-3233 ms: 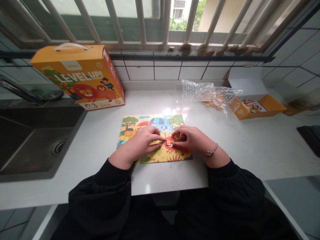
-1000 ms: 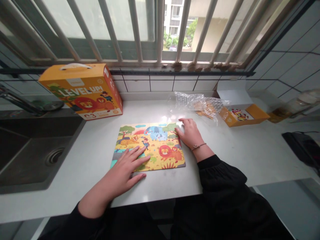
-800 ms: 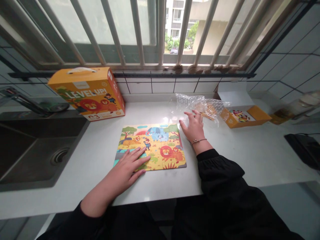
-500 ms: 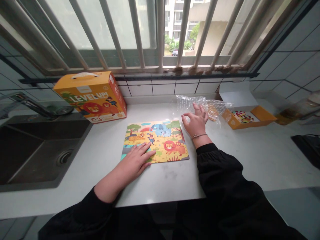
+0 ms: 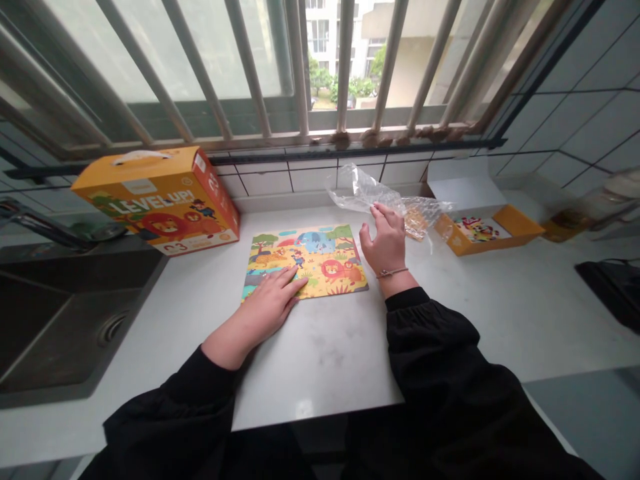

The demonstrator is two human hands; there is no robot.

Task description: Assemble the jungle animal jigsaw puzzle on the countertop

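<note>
A finished jigsaw puzzle of a savanna scene with a lion, an elephant and a cheetah lies flat on the white countertop. My left hand rests flat on its lower-left corner, holding nothing. Above the puzzle's right side, my right hand pinches a crumpled clear plastic bag and has raised part of it. A few loose orange-toned pieces show through the plastic beyond my fingers.
An orange "Level Up!" puzzle box stands at the back left, with a dark sink to its left. An open orange box tray sits at the back right. A black object lies at the far right. Barred windows and wall tiles edge the back.
My right hand has moved onto the plastic bag, which now rises from the counter. My left hand stays on the puzzle, and the view has shifted slightly.
</note>
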